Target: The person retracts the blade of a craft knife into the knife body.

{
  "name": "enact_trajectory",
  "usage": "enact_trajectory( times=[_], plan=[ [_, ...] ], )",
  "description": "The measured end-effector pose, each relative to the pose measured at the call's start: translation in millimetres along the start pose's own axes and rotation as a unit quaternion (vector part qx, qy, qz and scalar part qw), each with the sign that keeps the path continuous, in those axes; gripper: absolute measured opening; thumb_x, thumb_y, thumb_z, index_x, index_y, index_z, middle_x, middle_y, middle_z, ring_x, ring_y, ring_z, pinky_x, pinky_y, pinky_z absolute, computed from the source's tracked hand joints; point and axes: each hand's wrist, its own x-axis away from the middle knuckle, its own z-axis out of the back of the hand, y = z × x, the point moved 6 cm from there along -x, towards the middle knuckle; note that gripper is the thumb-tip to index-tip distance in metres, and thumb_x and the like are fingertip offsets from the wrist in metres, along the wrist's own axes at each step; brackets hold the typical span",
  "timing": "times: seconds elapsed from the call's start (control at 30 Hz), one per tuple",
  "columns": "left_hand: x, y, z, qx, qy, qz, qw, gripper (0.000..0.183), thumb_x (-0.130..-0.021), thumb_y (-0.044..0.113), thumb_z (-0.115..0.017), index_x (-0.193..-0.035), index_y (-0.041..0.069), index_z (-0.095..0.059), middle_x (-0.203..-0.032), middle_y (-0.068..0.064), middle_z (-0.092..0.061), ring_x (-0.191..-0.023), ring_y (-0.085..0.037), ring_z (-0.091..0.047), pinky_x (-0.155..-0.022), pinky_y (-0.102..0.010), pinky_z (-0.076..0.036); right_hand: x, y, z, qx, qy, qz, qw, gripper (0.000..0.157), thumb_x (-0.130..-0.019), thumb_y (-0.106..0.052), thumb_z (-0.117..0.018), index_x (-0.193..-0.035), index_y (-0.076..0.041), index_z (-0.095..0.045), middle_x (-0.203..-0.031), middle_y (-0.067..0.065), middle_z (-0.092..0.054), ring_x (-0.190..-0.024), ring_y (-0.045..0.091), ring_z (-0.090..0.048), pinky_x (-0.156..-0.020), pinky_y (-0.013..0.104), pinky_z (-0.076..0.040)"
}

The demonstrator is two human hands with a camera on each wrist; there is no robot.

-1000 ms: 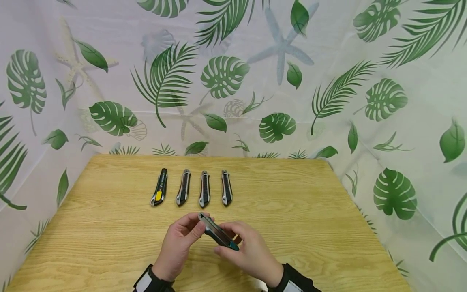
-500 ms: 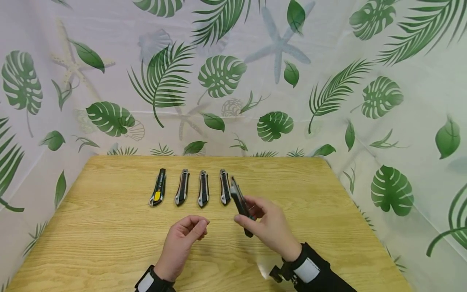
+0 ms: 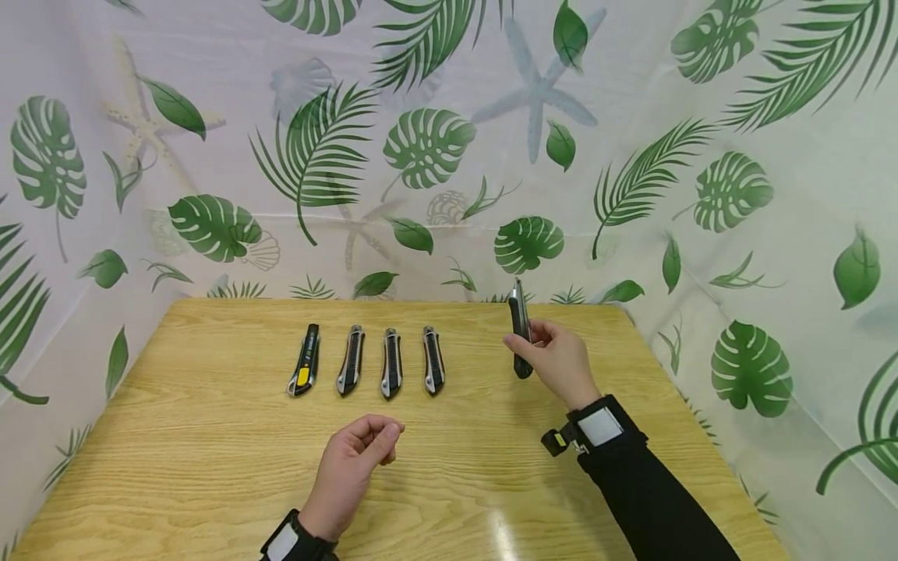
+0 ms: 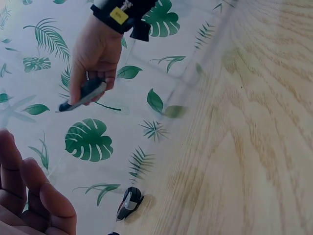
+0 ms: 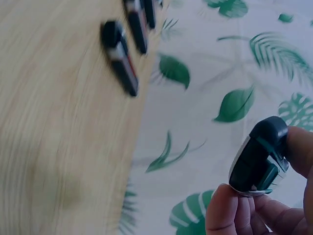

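My right hand pinches a black and silver utility knife between thumb and fingers, raised above the right part of the table with its slim end pointing up and away. In the right wrist view the knife's rounded end faces the camera and shows a dark green slider part. My left hand is near the front, fingers loosely curled with nothing in them. Ahead of it several utility knives lie in a row: a black one with a yellow slider at the left, then black and silver ones, the rightmost knife nearest my right hand.
The wooden table ends at its back edge against a white cloth printed with green leaves and starfish. The cloth also rises along both sides. A small camera sits on the right wrist strap.
The left hand has let go of the utility knife and stays near the front. The right hand has carried the knife right and away, past the row, turning it more upright.
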Motion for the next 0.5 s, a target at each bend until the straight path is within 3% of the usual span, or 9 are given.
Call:
enact_trajectory(
  times=[0.23,0.5],
  plan=[
    [-1.0,-1.7,1.3,0.000,0.001,0.005,1.0000,0.032,-0.095,0.028,-0.068,-0.106,-0.002,-0.068,-0.082,-0.007,-0.060,-0.072,-0.020,-0.054,-0.070,-0.035,-0.050,-25,34,-10.4,0.058,-0.016,-0.039,0.997,0.055,-0.089,-0.047,-0.071,-0.113,0.003,-0.067,-0.099,0.017,-0.066,-0.087,0.027,-0.059,-0.070,0.042,-0.053],
    [-1.5,-2.8,2.6,-0.002,0.005,0.008,1.0000,0.034,-0.095,0.028,-0.068,-0.107,-0.004,-0.067,-0.086,-0.013,-0.061,-0.072,-0.020,-0.055,-0.071,-0.036,-0.050,-36,57,-33.6,0.077,-0.041,-0.075,0.993,0.041,-0.089,-0.043,-0.072,-0.094,-0.003,-0.070,-0.083,0.012,-0.065,-0.069,0.024,-0.056,-0.055,0.031,-0.043]
  ],
)
